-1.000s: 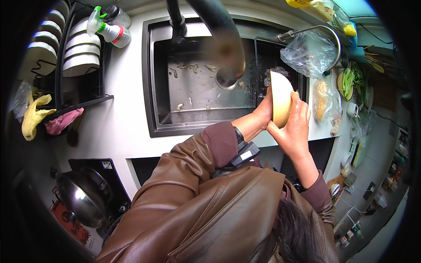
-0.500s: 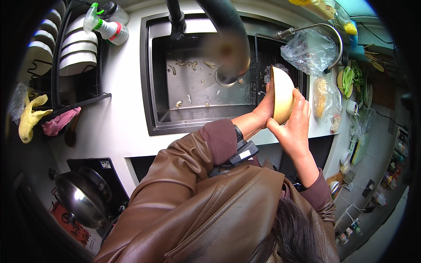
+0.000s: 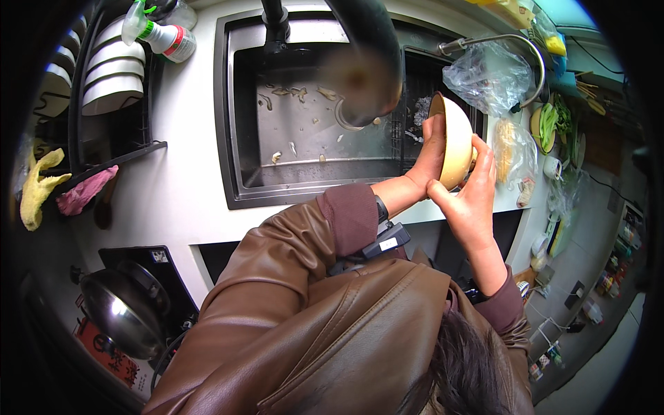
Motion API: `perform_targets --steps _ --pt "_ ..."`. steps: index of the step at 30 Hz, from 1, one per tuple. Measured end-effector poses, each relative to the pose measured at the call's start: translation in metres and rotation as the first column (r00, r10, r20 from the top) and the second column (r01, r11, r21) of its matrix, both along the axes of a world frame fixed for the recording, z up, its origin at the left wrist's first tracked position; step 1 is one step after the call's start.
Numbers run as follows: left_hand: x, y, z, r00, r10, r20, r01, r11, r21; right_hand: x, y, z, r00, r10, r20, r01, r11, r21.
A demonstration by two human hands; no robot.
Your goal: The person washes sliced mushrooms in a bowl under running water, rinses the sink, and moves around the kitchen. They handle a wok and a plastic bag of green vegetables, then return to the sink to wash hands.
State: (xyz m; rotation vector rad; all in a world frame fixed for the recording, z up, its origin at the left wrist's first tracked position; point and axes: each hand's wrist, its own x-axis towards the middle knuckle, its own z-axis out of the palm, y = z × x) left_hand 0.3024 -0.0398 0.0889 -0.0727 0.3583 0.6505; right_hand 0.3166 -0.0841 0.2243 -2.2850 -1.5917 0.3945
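A cream-yellow bowl point(image 3: 458, 142) is held tilted on its side over the right end of the sink, its mouth turned to the left. My left hand point(image 3: 430, 155) reaches into the mouth, fingers against the inner wall and partly hidden by the rim. From outside, my right hand point(image 3: 472, 207) grips the bowl, its thumb at the lower edge and its fingers round the base. Left of the hands lies the dark sink point(image 3: 297, 174), with wet food scraps point(image 3: 297, 91) scattered on its bottom.
A black faucet point(image 3: 370, 41) arches over the sink; its end is blurred. Clear plastic bags point(image 3: 490, 76) and a thin curved metal spout point(image 3: 536, 52) stand to the right. At the left are a rack of white bowls point(image 3: 114, 93) and a spray bottle point(image 3: 166, 40).
The bowl and both hands have shifted slightly right in the picture, and the bowl has turned a little, showing more of its base. The whole scene has moved slightly with the head.
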Motion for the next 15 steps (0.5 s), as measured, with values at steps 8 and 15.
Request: perform_targets --steps 8,15 --pt "-0.0015 -0.0026 -0.001 0.996 -0.093 0.019 0.093 0.995 -0.041 -0.0006 -0.0015 0.0006 1.0 -0.02 0.003 0.02 0.999 -0.039" --pt "-0.0005 -0.0068 -0.0101 0.994 -0.106 0.039 0.107 0.994 -0.019 -0.0024 -0.0045 -0.0016 0.998 -0.051 -0.029 0.049 0.997 -0.054"
